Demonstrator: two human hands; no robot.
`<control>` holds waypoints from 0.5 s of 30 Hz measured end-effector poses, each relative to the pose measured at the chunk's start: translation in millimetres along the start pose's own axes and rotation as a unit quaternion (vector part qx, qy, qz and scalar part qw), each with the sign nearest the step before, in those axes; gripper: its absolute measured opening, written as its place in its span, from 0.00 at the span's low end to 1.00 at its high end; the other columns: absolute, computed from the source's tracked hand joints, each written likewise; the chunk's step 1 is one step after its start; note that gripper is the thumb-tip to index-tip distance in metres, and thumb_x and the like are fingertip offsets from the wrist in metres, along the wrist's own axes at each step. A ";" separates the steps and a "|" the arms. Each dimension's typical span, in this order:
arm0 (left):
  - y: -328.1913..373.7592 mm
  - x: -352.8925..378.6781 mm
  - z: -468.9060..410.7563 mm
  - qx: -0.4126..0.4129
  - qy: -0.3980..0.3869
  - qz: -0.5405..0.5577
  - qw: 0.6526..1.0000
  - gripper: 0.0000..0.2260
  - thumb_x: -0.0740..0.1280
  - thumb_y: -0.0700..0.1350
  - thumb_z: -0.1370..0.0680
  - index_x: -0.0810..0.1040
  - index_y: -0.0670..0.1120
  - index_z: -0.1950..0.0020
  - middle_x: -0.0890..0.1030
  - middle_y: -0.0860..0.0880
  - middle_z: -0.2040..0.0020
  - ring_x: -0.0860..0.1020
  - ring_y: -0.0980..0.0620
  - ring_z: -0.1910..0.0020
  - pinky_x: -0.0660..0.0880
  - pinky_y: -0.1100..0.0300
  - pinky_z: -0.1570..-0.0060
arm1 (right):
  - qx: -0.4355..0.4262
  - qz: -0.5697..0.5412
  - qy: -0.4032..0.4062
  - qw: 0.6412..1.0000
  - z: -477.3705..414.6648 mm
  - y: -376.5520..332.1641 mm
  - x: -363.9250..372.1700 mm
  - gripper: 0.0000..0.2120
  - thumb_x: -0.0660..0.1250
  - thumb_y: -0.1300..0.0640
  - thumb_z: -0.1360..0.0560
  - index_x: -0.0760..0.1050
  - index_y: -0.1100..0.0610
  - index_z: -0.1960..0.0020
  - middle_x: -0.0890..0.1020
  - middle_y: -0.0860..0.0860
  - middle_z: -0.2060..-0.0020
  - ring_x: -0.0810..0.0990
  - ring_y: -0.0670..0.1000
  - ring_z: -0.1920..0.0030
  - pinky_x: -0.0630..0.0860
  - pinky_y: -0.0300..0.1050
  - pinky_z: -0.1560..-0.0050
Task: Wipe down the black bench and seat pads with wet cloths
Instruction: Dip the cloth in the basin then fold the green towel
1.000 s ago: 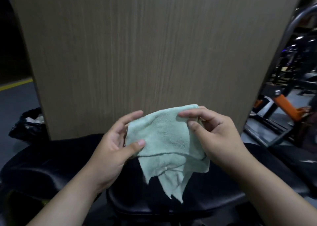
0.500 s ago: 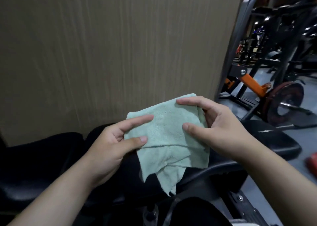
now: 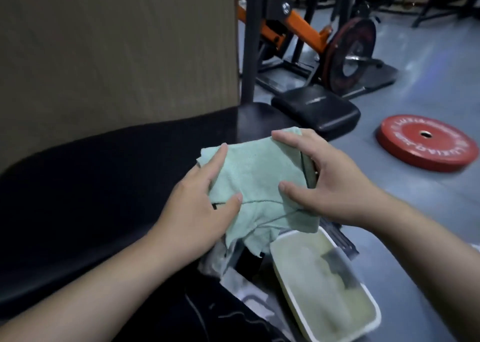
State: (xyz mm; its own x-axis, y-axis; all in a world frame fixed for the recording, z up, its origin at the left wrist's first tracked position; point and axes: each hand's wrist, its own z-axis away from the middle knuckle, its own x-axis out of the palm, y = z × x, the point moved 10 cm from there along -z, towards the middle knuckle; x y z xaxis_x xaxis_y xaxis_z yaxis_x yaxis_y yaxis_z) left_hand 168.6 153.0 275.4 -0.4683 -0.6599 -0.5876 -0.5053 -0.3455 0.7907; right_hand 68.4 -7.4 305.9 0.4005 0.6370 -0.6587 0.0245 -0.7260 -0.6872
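Nearest to me sits a white tub (image 3: 377,318) of cloudy water, on the floor (image 3: 428,212) as far as I can tell. That is my first worry: either forearm passes close above its rim, so a careless sweep or a shuffled leg could tip it and slop water across the floor beside the bench.

Just beyond it, both hands are clamped on the pale green cloth (image 3: 262,175). My left hand (image 3: 200,206) pinches its left edge between thumb and fingers. My right hand (image 3: 335,186) grips the right edge, with the index finger over the top and the thumb on the face. The hands are apart, with the cloth stretched loosely between them.

Its ragged lower corners hang free over the tub's far corner, and a dark loose thread trails across the fabric. If I wipe with it this slack, I judge those tails could drag, snag on the frame below or dip into the tub. A dripping cloth would leave puddles on the pad rather than a clean film.

The cloth is held in the air at the right end of the black bench (image 3: 91,186); whether it touches the pad I cannot tell. Most of the bench lies to the left of my left hand.

Farther off is a second seat pad (image 3: 317,110), well beyond my right hand. A red weight plate (image 3: 426,144) lies on the floor, a trip hazard if I step that way.
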 end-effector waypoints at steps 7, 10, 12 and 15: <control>-38.0 138.3 21.2 -0.090 -0.134 -0.073 0.984 0.39 0.68 0.50 0.23 0.47 0.57 0.19 0.66 0.50 0.25 0.69 0.54 0.31 0.68 0.61 0.34 | 0.092 0.069 -0.049 0.992 68.1 99.3 18.8 0.36 0.66 0.53 0.31 0.62 0.47 0.24 0.67 0.40 0.36 0.72 0.40 0.39 0.70 0.35 0.40; -64.0 192.5 34.4 -0.144 -0.186 -0.108 0.966 0.39 0.66 0.48 0.22 0.45 0.54 0.18 0.63 0.46 0.23 0.68 0.50 0.29 0.66 0.63 0.37 | 0.133 0.076 -0.075 0.985 96.1 143.7 37.2 0.38 0.63 0.52 0.33 0.60 0.46 0.23 0.66 0.40 0.37 0.71 0.43 0.38 0.70 0.39 0.38; -84.9 223.0 40.1 -0.180 -0.216 -0.130 0.951 0.39 0.66 0.47 0.23 0.47 0.51 0.18 0.65 0.43 0.24 0.68 0.47 0.29 0.68 0.60 0.40 | 0.164 0.077 -0.097 0.979 113.2 172.8 54.1 0.39 0.62 0.51 0.33 0.58 0.46 0.22 0.65 0.42 0.36 0.71 0.47 0.36 0.71 0.45 0.36; -115.8 252.1 41.9 -0.223 -0.241 -0.163 0.930 0.36 0.65 0.45 0.25 0.53 0.49 0.20 0.71 0.42 0.29 0.71 0.44 0.33 0.70 0.58 0.45 | 0.213 0.068 -0.130 0.966 132.0 211.7 82.2 0.40 0.62 0.52 0.33 0.57 0.48 0.22 0.66 0.47 0.35 0.70 0.51 0.34 0.69 0.44 0.36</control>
State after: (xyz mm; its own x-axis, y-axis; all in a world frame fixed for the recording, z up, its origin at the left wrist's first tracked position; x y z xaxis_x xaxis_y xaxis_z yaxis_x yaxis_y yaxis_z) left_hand 78.7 54.6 28.5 -0.6676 -0.1324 -0.7326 -0.3775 -0.7879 0.4864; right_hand -14.4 -74.5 65.8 0.1278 0.6270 -0.7684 -0.4127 -0.6709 -0.6161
